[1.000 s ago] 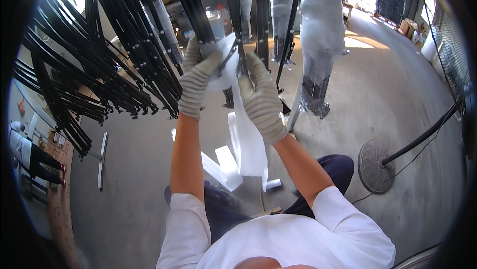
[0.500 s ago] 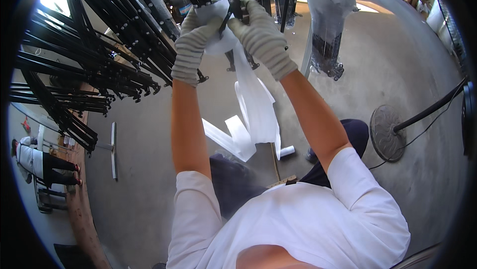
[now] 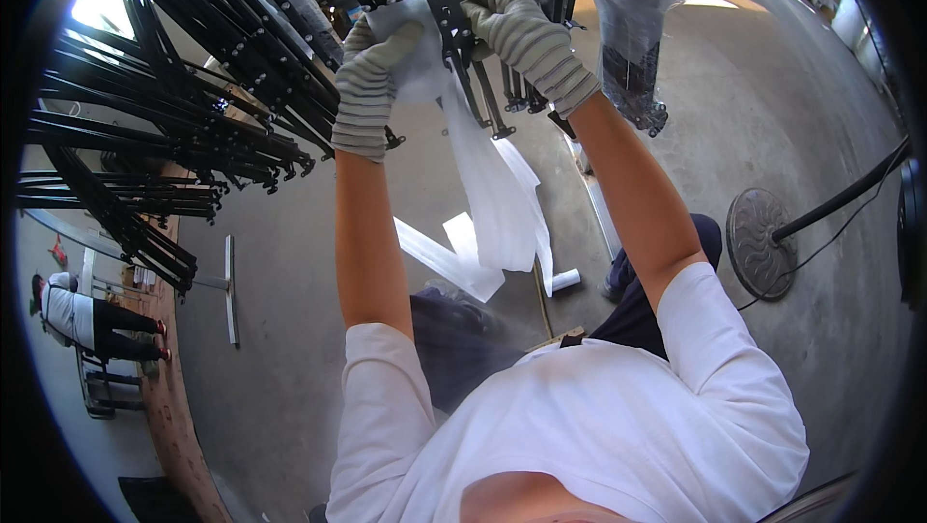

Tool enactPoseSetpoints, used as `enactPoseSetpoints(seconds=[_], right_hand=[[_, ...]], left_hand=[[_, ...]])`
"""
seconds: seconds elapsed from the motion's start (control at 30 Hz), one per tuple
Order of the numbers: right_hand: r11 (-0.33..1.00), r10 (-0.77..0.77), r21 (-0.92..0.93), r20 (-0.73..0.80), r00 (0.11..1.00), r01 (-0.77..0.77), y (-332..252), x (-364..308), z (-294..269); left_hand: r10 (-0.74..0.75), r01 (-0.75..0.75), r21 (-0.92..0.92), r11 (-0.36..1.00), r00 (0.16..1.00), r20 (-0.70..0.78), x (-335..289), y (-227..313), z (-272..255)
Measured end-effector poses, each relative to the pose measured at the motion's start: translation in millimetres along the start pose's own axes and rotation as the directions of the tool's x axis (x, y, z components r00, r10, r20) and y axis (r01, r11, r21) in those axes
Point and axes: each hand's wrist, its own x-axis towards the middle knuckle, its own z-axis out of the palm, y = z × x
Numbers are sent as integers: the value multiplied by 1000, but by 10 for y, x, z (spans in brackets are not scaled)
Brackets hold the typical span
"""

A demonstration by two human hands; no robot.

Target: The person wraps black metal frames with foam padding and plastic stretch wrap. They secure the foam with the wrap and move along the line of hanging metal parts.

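My left hand (image 3: 369,84), in a striped knit glove, pinches a sheet of white packing foam (image 3: 420,59). The foam hangs in a long strip past my hands and lies in folds on the floor near my feet. My right hand (image 3: 529,38), gloved the same way, is closed around a black metal bar (image 3: 450,26) with bolt heads along it. This bar stands just right of the foam in my left hand. Other black bars hang close behind, and my right fingertips are partly hidden by the bar.
Many black metal bars (image 3: 183,127) hang in bunches at the left. A plastic-wrapped bundle (image 3: 630,11) hangs right of my hand. On the right floor stands a round patterned base (image 3: 762,243) with a pole and cable. Another person (image 3: 97,325) stands at the far left.
My right hand has shifted right and up, away from the foam, and now grips the black bar. My left hand still holds the foam, which shows more openly between the hands.
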Motion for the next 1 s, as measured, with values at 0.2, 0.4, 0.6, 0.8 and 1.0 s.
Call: enactPoseSetpoints(seconds=[0.2, 0.4, 0.6, 0.8, 1.0], right_hand=[[991, -26, -131, 27, 999, 29, -21, -64, 31], [906, -223, -389, -99, 970, 168, 110, -72, -15], [867, -411, -400, -233, 881, 299, 97, -221, -62], [500, -653, -762, -20, 757, 411, -348, -570, 196], [623, -422, -713, 42, 906, 323, -663, -721, 291]], left_hand=[[-140, 136, 106, 985, 990, 33, 141, -19, -288], [-262, 251, 204, 946, 964, 31, 4, 264, -128], [-330, 375, -21, 927, 838, 435, 236, 184, -362], [-394, 309, 291, 905, 866, 308, 461, -110, -1000], [-215, 269, -106, 957, 907, 361, 260, -3, -680]])
